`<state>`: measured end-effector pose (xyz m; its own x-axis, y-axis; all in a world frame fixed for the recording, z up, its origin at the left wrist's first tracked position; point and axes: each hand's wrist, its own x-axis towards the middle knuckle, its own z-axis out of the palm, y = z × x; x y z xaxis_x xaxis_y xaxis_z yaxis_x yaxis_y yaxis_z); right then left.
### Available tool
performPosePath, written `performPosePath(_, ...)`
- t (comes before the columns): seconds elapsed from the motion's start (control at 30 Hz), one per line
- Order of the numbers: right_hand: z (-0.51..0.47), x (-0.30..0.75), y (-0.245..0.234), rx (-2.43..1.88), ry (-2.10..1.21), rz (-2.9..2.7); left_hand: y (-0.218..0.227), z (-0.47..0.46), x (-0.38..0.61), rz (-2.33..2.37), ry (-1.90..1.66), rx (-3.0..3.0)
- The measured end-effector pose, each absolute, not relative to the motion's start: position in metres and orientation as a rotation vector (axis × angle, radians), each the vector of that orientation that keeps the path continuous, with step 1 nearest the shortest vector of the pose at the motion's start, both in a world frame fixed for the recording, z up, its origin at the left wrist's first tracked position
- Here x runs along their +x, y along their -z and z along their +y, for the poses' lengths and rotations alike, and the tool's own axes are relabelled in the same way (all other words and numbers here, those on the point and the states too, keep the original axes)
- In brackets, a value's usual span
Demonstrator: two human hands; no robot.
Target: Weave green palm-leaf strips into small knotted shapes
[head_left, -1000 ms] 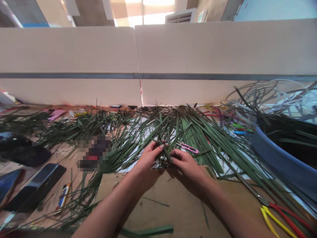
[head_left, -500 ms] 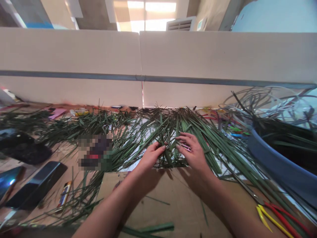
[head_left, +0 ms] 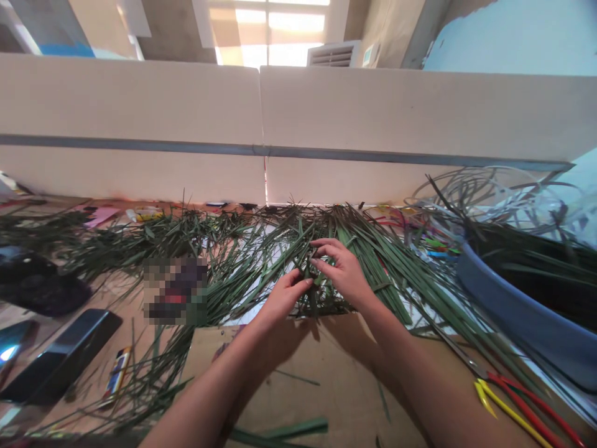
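Note:
A wide heap of long green leaf strips [head_left: 261,249] covers the middle of the desk. My left hand [head_left: 282,298] rests on the near edge of the heap, its fingertips pinched on a strip. My right hand [head_left: 342,270] is just beyond it, fingers curled and pinching a green strip [head_left: 310,264] in the same clump. The two hands nearly touch. A piece of brown cardboard [head_left: 321,373] lies under my forearms.
A blue tub [head_left: 522,311] full of strips stands at the right. Red and yellow handled scissors [head_left: 517,404] lie near the front right. Dark phones or cases [head_left: 60,361] and a small glue stick [head_left: 116,367] lie at the left. White partition panels [head_left: 261,124] close off the back.
My right hand has moved forward and left into the heap, off the pink clipper, and now pinches a strip. My left hand has stayed almost in place.

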<state>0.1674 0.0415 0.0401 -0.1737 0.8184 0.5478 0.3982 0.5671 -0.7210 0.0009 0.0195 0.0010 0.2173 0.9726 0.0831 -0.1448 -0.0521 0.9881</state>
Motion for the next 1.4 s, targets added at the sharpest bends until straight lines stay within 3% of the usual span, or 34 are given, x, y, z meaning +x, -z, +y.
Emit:
performPosePath(0.43, 0.043, 0.168, -0.037, -1.006, -0.443, -1.789, -0.003, 0.021, 0.001, 0.965, -1.077, 1.232)
performPosePath(0.83, 0.044, 0.172, -0.01, -1.004, -1.134, -1.579, 0.003, 0.025, -0.006, 0.754, -1.126, 0.827)
performPosePath(1.07, 0.041, 0.167, -0.009, -1.009, -1.252, -1.57, -0.003, 0.023, -0.009, 0.786, -1.083, 1.058)
performPosePath(1.4, 0.042, 0.17, -0.009, -1.033, -1.152, -1.649, -0.001, 0.026, -0.015, 0.777, -1.007, 1.019)
